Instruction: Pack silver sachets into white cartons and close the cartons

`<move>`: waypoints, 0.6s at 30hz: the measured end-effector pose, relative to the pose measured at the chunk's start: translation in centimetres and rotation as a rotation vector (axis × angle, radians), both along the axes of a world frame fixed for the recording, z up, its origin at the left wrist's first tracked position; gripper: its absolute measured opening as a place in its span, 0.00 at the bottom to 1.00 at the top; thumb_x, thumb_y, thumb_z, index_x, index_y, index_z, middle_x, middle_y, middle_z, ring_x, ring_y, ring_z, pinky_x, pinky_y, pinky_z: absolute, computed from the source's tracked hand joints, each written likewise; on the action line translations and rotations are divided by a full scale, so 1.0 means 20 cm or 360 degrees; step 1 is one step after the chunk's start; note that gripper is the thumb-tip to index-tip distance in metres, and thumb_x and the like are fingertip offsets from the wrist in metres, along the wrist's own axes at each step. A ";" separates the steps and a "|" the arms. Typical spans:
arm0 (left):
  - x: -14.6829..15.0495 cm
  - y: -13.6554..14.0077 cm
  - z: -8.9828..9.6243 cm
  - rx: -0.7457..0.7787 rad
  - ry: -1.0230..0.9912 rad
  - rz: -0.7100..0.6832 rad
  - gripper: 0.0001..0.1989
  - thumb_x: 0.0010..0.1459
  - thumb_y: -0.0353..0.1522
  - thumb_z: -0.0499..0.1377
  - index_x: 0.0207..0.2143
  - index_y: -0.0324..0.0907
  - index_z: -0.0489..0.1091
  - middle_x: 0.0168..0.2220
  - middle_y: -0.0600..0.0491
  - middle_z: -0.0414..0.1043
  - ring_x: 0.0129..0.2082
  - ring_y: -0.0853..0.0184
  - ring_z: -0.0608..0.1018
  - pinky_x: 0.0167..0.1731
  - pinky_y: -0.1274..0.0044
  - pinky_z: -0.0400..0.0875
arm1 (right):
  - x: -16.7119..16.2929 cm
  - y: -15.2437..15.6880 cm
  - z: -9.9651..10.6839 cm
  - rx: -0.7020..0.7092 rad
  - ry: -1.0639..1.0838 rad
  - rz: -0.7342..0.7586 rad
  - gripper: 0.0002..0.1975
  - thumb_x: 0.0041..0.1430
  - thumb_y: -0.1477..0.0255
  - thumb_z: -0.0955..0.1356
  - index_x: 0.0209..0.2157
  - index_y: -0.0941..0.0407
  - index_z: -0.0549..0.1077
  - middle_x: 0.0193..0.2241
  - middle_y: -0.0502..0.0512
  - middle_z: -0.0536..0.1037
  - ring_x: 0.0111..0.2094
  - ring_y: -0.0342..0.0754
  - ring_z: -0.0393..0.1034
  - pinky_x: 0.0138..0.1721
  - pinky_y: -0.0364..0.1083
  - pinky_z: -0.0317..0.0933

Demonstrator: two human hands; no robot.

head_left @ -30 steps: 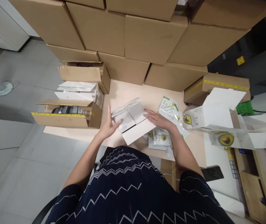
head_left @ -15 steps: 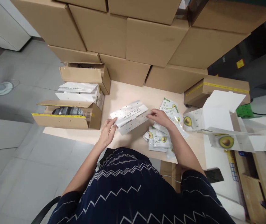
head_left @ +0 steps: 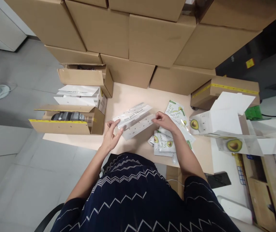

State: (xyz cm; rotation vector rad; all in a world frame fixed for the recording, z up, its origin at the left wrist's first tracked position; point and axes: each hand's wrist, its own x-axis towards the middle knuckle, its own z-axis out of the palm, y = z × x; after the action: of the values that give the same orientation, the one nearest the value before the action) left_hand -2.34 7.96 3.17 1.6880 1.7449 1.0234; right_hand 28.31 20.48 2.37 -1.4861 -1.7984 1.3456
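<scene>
A white carton (head_left: pixel 133 116) printed "Su per Meal" with small dark marks is held at a slant above the pale tabletop. Its top and lower panels stand apart, with a gap between them. At its left end, my left hand (head_left: pixel 111 136) grips the carton between thumb and fingers. On the other side my right hand (head_left: pixel 164 121) pinches the right end of the lower panel with thumb and fingertips. Beneath and beside my right forearm lie several flat white-and-green sachets (head_left: pixel 168 143) with avocado pictures, partly covered by the arm.
Brown cardboard boxes (head_left: pixel 159 40) are stacked behind the table (head_left: pixel 121 91). On the left stand an open brown box (head_left: pixel 60 127) with dark packets and a white carton (head_left: pixel 80 100). An open white avocado box (head_left: pixel 227 122) sits at right, near a phone (head_left: pixel 218 180).
The carton's lower panel has swung away from the top panel, widening the gap between them. My left thumb has moved to the lower panel's edge. My right hand keeps its pinch.
</scene>
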 end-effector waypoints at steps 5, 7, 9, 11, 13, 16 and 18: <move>0.01 -0.02 -0.03 0.0011 0.0048 0.0002 0.23 0.61 0.47 0.59 0.55 0.49 0.72 0.48 0.47 0.59 0.53 0.59 0.67 0.53 0.63 0.70 | -0.13 0.01 -0.03 0.0116 -0.0304 -0.0144 0.26 0.50 0.61 0.71 0.50 0.54 0.69 0.42 0.56 0.73 0.35 0.49 0.68 0.41 0.51 0.64; 0.02 -0.04 -0.08 -0.0022 0.0090 -0.0012 0.21 0.57 0.47 0.63 0.50 0.49 0.75 0.49 0.47 0.58 0.55 0.57 0.65 0.54 0.61 0.70 | -0.14 0.02 -0.04 0.0150 -0.0276 -0.0082 0.30 0.51 0.63 0.70 0.57 0.54 0.68 0.46 0.59 0.73 0.38 0.50 0.70 0.45 0.53 0.66; 0.04 -0.08 -0.14 -0.0086 0.0077 -0.0036 0.20 0.57 0.46 0.63 0.49 0.49 0.76 0.55 0.45 0.56 0.59 0.54 0.63 0.56 0.58 0.69 | -0.10 0.03 -0.04 0.0027 -0.0144 -0.0057 0.27 0.55 0.63 0.67 0.56 0.53 0.71 0.48 0.59 0.74 0.40 0.50 0.71 0.47 0.53 0.67; 0.06 -0.12 -0.19 -0.0228 -0.0047 -0.0018 0.22 0.59 0.46 0.62 0.53 0.51 0.73 0.61 0.45 0.53 0.62 0.52 0.62 0.54 0.58 0.71 | -0.05 0.04 -0.03 -0.0247 0.0054 -0.0075 0.24 0.59 0.60 0.64 0.55 0.53 0.73 0.49 0.59 0.75 0.42 0.51 0.72 0.45 0.52 0.69; 0.10 -0.15 -0.23 -0.0399 -0.0292 0.0020 0.24 0.60 0.46 0.60 0.58 0.52 0.68 0.66 0.45 0.49 0.60 0.54 0.67 0.48 0.62 0.76 | -0.01 0.04 -0.04 -0.0497 0.0150 -0.0097 0.26 0.62 0.54 0.62 0.56 0.51 0.72 0.53 0.58 0.75 0.44 0.52 0.73 0.40 0.51 0.72; 0.16 -0.17 -0.24 -0.0475 -0.0644 0.0085 0.25 0.62 0.46 0.59 0.60 0.53 0.63 0.69 0.46 0.47 0.53 0.60 0.74 0.42 0.67 0.79 | -0.03 0.02 -0.07 -0.0704 0.0055 -0.0127 0.31 0.58 0.48 0.65 0.60 0.47 0.68 0.53 0.57 0.75 0.38 0.51 0.75 0.33 0.50 0.74; 0.18 -0.17 -0.23 -0.0433 -0.0736 0.0120 0.24 0.62 0.45 0.58 0.59 0.52 0.64 0.69 0.46 0.50 0.52 0.61 0.75 0.42 0.68 0.79 | -0.09 0.00 -0.11 -0.0819 0.0140 -0.0184 0.35 0.55 0.48 0.68 0.61 0.48 0.66 0.47 0.58 0.78 0.34 0.51 0.76 0.31 0.52 0.75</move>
State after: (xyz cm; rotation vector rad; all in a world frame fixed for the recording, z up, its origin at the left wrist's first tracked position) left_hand 1.27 4.52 -1.49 1.1194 1.5623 1.0530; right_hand 26.59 20.57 0.23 -1.7145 -1.3446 1.8728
